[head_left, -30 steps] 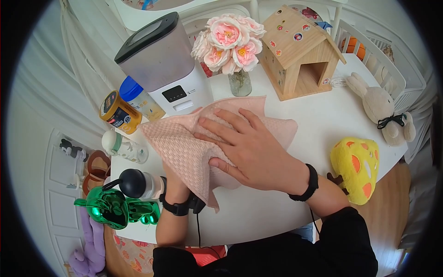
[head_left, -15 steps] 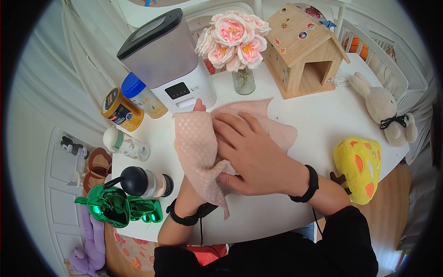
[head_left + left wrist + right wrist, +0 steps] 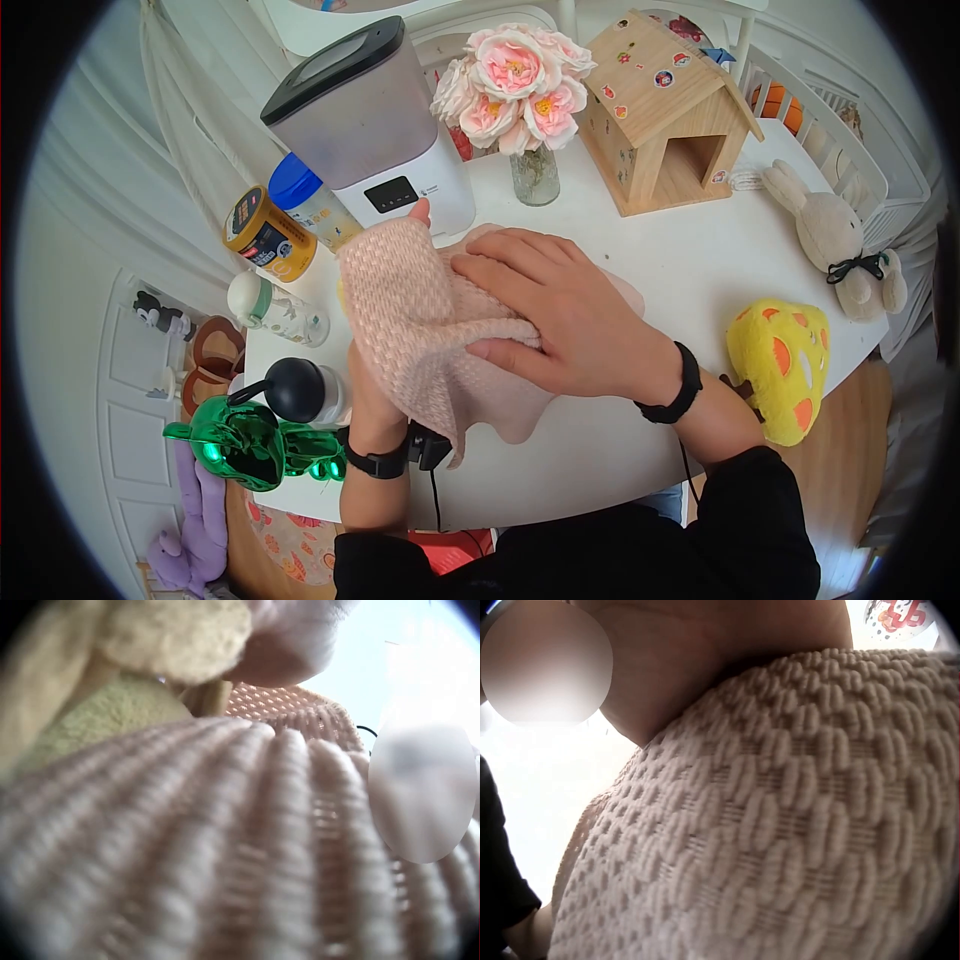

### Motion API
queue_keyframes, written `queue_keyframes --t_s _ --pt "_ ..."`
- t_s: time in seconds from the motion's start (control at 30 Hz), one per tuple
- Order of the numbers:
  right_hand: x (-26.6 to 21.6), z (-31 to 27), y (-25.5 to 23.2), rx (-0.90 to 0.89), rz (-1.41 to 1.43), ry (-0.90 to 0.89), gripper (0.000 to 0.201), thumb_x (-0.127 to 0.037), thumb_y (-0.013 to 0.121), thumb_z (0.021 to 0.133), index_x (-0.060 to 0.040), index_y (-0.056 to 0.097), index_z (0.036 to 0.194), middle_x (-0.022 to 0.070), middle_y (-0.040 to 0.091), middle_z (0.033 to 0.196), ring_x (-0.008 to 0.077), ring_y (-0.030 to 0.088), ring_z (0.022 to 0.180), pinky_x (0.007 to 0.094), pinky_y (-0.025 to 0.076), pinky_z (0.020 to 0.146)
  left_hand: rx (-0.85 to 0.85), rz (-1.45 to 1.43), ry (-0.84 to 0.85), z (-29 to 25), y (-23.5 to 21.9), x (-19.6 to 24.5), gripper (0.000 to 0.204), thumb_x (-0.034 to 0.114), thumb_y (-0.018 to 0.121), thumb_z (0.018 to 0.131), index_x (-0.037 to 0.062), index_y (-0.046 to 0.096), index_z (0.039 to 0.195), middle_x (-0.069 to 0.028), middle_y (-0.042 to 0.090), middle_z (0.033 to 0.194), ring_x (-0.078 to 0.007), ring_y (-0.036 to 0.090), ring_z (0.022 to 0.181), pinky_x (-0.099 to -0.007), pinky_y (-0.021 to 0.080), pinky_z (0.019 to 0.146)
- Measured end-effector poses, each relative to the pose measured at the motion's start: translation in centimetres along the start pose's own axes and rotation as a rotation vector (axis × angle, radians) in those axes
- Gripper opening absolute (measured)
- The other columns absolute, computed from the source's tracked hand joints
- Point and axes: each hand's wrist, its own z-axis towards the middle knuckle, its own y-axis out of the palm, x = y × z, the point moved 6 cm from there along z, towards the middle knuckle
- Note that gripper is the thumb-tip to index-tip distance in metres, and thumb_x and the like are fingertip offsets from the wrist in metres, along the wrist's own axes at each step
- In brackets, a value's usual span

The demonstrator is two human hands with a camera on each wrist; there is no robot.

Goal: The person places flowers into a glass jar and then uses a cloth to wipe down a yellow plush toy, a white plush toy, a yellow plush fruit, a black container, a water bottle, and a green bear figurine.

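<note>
A pink waffle-weave cloth (image 3: 400, 300) is draped and bunched over something between my hands, above the front of the table. My right hand (image 3: 560, 310) lies across the top of the cloth and grips a fold between thumb and fingers. Most of my left hand (image 3: 372, 405) is hidden beneath the cloth; one fingertip (image 3: 421, 209) sticks out at its far edge. In the left wrist view, a pale yellow plush thing (image 3: 112, 720) shows by that hand, under the cloth, and its exact kind is hidden. The cloth's ribbed weave (image 3: 780, 802) fills the right wrist view.
On the left stand a shiny green figure (image 3: 240, 445), a black-lidded bottle (image 3: 295, 390), a baby bottle (image 3: 280, 308), a yellow tin (image 3: 270, 235) and a dispenser (image 3: 350, 130). Behind are flowers (image 3: 520, 75) and a wooden house (image 3: 665, 110). At right sit a bunny (image 3: 830, 235) and yellow plush (image 3: 785, 370).
The cloth has folded upward over the left hand and shifted, bunching on the left side. My left hand moved right, then back left. The right hand stays on the cloth, its fingers more bent.
</note>
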Motion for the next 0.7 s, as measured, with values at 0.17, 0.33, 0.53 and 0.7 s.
queue_keyframes --t_s 0.17,0.33,0.53,0.7 --pt "0.0 0.1 -0.3 0.005 0.023 -0.01 0.041 -0.026 0.06 0.095 -0.004 0.056 0.129 0.0144 0.056 0.127 0.0338 0.051 0.123 0.0449 0.038 0.103 0.008 -0.47 -0.076 -0.3 0.1 0.6 0.059 0.028 0.036 0.103 -0.0023 0.028 0.153 -0.0163 0.033 0.159 -0.0275 0.035 0.145 -0.0423 0.031 0.119" --pt "0.4 0.2 -1.1 0.032 0.087 0.006 0.035 -0.022 0.054 0.1 -0.0015 0.057 0.128 0.0163 0.055 0.132 0.0352 0.051 0.124 0.0454 0.037 0.105 0.125 -0.489 -0.113 0.0 -0.3 1.0 0.066 0.038 0.038 0.101 0.0001 0.028 0.153 -0.0226 0.032 0.158 -0.0329 0.038 0.142 -0.0457 0.036 0.116" --pt "1.2 0.1 -2.3 0.083 0.176 0.076 0.037 -0.022 0.054 0.1 0.0018 0.058 0.128 0.0193 0.056 0.132 0.0372 0.052 0.123 0.0448 0.041 0.102 0.169 -0.652 -0.124 0.0 -1.8 1.1 0.061 0.027 0.039 0.1 -0.0039 0.03 0.152 -0.0178 0.035 0.157 -0.0297 0.038 0.143 -0.0442 0.03 0.119" --pt "1.5 0.1 -2.4 -0.098 0.427 0.065 0.07 -0.029 0.071 0.09 -0.0012 0.041 0.147 0.0218 0.041 0.148 0.0391 0.041 0.137 0.0424 0.037 0.111 0.219 -0.705 -0.145 -0.4 -3.2 1.1 0.061 0.027 0.04 0.099 -0.0045 0.033 0.151 -0.0173 0.04 0.154 -0.0303 0.042 0.14 -0.0459 0.033 0.117"
